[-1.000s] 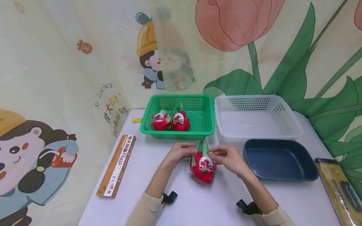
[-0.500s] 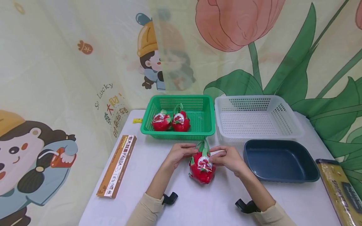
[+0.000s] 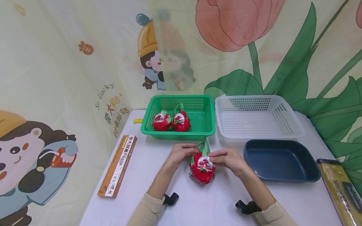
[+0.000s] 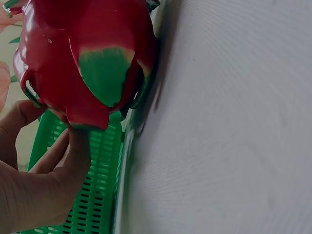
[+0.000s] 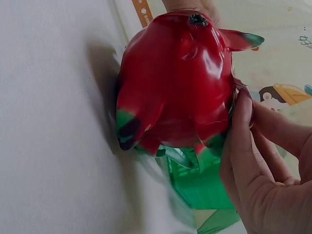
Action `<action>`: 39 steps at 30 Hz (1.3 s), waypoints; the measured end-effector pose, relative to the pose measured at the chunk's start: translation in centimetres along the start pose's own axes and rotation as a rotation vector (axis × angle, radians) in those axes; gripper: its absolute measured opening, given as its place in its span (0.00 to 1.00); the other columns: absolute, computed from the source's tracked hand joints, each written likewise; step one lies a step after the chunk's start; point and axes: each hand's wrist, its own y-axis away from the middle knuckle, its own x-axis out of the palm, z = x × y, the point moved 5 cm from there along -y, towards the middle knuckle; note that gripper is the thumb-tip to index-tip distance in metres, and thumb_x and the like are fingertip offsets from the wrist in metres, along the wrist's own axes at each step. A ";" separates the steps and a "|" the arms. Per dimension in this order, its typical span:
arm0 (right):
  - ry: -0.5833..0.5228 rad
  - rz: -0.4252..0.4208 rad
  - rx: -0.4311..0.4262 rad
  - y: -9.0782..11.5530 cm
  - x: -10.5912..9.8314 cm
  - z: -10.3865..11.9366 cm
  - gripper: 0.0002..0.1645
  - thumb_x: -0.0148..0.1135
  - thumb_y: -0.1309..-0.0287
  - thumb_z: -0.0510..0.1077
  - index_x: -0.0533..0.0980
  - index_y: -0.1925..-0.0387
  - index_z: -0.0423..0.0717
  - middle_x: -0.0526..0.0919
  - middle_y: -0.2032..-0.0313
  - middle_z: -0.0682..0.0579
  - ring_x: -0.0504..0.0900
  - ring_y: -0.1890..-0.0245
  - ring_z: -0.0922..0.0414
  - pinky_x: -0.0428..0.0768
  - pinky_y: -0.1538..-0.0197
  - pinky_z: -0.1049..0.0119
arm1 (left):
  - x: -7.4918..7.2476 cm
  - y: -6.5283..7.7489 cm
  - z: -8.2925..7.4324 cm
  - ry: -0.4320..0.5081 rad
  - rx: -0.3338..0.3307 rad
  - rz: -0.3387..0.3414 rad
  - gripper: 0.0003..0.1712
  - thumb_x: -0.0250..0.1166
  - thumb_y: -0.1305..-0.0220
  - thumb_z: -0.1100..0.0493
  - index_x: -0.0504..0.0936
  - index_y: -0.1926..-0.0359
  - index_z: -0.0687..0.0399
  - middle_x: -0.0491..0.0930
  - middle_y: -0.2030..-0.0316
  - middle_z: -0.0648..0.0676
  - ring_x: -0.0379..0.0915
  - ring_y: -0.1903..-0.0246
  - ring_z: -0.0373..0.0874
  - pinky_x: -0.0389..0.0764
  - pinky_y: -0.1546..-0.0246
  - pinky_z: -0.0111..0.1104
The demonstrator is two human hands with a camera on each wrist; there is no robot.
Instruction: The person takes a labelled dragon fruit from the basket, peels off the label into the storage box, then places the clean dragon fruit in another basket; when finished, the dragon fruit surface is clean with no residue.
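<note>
A red dragon fruit [image 3: 202, 174] with green-tipped scales lies on the white table, its green leaves pointing away from me. On its upper face is a round white-edged sticker [image 3: 205, 163]. My left hand [image 3: 181, 154] holds the fruit near its leafy top from the left; in the left wrist view the thumb and fingers [image 4: 77, 151] curl against that end. From the right, my right hand [image 3: 228, 160] pinches the sticker's right edge between thumb and fingers [image 5: 241, 124]. How far that edge is lifted cannot be made out.
Behind the fruit stands a green basket [image 3: 209, 130] holding two labelled dragon fruits [image 3: 181, 122]. A white basket [image 3: 254, 122] and a dark blue tray [image 3: 281, 160] are at right. A pasta box [image 3: 117, 166] lies left, a spaghetti packet [image 3: 342, 188] far right.
My right hand has shifted slightly left, from the fruit's side onto the sticker's edge. The fruit has turned a little; my left hand keeps nearly the same place.
</note>
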 end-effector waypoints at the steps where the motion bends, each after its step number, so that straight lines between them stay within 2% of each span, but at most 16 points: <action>1: -0.015 0.008 0.006 0.0 0.0 -0.1 0.20 0.71 0.36 0.37 0.83 0.46 0.28 0.90 0.55 0.41 0.91 0.60 0.54 0.89 0.53 0.62 | 0.0 0.0 0.1 -0.002 0.001 0.005 0.18 0.73 0.34 0.58 0.88 0.46 0.64 0.89 0.53 0.60 0.88 0.58 0.46 0.88 0.50 0.35; 6: -0.087 0.043 0.024 0.1 0.1 -0.5 0.17 0.69 0.35 0.36 0.84 0.47 0.31 0.91 0.56 0.45 0.91 0.60 0.55 0.89 0.53 0.63 | 0.1 -0.1 0.2 0.000 0.007 0.017 0.18 0.73 0.34 0.60 0.88 0.46 0.65 0.90 0.54 0.60 0.89 0.58 0.47 0.88 0.49 0.36; 13: -0.156 0.091 0.030 0.0 0.2 -0.9 0.14 0.68 0.34 0.36 0.86 0.49 0.35 0.91 0.56 0.47 0.90 0.59 0.56 0.89 0.52 0.63 | 0.1 -0.2 0.6 -0.005 -0.009 -0.002 0.18 0.73 0.34 0.59 0.89 0.47 0.64 0.90 0.56 0.59 0.89 0.58 0.47 0.88 0.50 0.36; 21: -0.211 0.106 0.051 -0.1 0.2 -1.6 0.12 0.67 0.34 0.36 0.87 0.51 0.37 0.91 0.58 0.49 0.90 0.60 0.57 0.89 0.54 0.65 | 0.2 0.0 0.7 -0.021 -0.018 -0.013 0.18 0.74 0.35 0.58 0.89 0.47 0.63 0.90 0.55 0.59 0.89 0.57 0.48 0.88 0.50 0.36; 24: -0.274 0.121 0.048 -0.2 -0.1 -1.6 0.12 0.63 0.31 0.35 0.88 0.51 0.39 0.90 0.58 0.50 0.90 0.59 0.57 0.89 0.52 0.64 | 0.2 0.0 0.6 -0.020 -0.022 -0.012 0.18 0.74 0.35 0.59 0.89 0.47 0.62 0.90 0.54 0.59 0.88 0.57 0.47 0.88 0.50 0.36; 28: -0.358 0.084 0.034 0.0 -1.1 -1.0 0.13 0.59 0.28 0.34 0.88 0.52 0.42 0.90 0.57 0.51 0.90 0.58 0.57 0.88 0.50 0.64 | 0.2 0.1 0.4 -0.022 -0.037 0.005 0.20 0.74 0.36 0.58 0.89 0.46 0.61 0.90 0.54 0.58 0.88 0.57 0.47 0.88 0.50 0.37; 31: -0.312 0.030 0.037 0.4 -2.0 -0.5 0.12 0.62 0.28 0.35 0.88 0.51 0.43 0.91 0.57 0.51 0.91 0.58 0.56 0.88 0.50 0.64 | 0.2 0.2 0.4 -0.026 -0.040 0.011 0.20 0.74 0.36 0.57 0.89 0.46 0.60 0.90 0.55 0.57 0.88 0.57 0.48 0.88 0.49 0.37; 35: -0.180 -0.030 0.036 1.0 -3.1 0.6 0.13 0.68 0.32 0.40 0.87 0.48 0.42 0.90 0.56 0.50 0.90 0.58 0.55 0.88 0.48 0.62 | 0.0 0.1 0.4 -0.023 -0.034 0.004 0.19 0.75 0.36 0.58 0.89 0.46 0.59 0.90 0.56 0.57 0.89 0.56 0.48 0.88 0.50 0.38; 39: -0.076 -0.044 -0.016 1.9 -4.5 2.1 0.15 0.69 0.32 0.39 0.86 0.47 0.37 0.90 0.57 0.51 0.89 0.59 0.55 0.88 0.49 0.61 | -0.1 0.1 0.3 -0.018 -0.029 0.014 0.19 0.75 0.36 0.57 0.89 0.46 0.59 0.90 0.54 0.57 0.88 0.55 0.48 0.88 0.49 0.37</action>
